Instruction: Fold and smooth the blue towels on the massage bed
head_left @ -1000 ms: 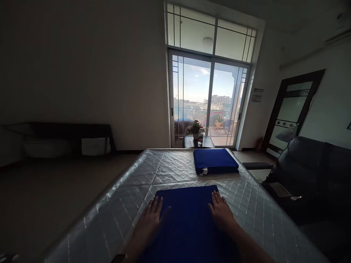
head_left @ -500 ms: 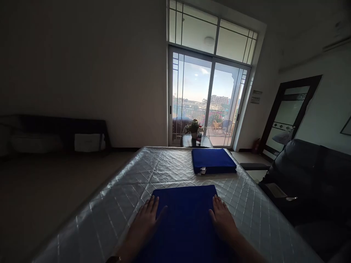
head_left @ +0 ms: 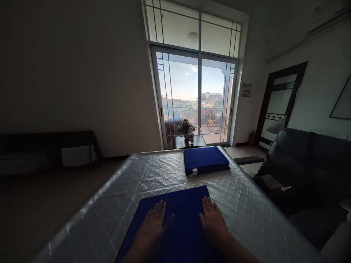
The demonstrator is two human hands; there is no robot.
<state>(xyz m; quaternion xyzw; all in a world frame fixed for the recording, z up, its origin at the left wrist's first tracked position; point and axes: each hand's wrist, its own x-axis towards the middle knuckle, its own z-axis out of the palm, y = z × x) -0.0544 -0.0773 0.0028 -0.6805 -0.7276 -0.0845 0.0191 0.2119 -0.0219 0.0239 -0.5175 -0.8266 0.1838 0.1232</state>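
A flat, dark blue folded cloth [head_left: 184, 212] lies in front of me on a silver quilted table cover [head_left: 153, 171]. My left hand [head_left: 152, 226] rests flat on its left part, fingers stretched forward and thumb apart. Along the cloth's right edge lies my right hand [head_left: 215, 219], palm down, with fingers extended and thumb out to the side. Neither hand grips anything. Farther back on the cover sits a thicker blue folded stack [head_left: 206, 157] with white tags at its front edge. The near end of the front cloth runs out of view.
Beyond the table's far edge stand a bottle [head_left: 191, 135] and a potted plant [head_left: 184, 126] on a small dark table, before sliding glass doors [head_left: 178, 84]. A black sofa [head_left: 296, 157] is on the right. A low dark bench [head_left: 79, 137] runs along the left wall.
My left hand has moved from the cloth's left edge inward onto its surface. The right hand stays by the right edge. The whole view has turned and tilted slightly.
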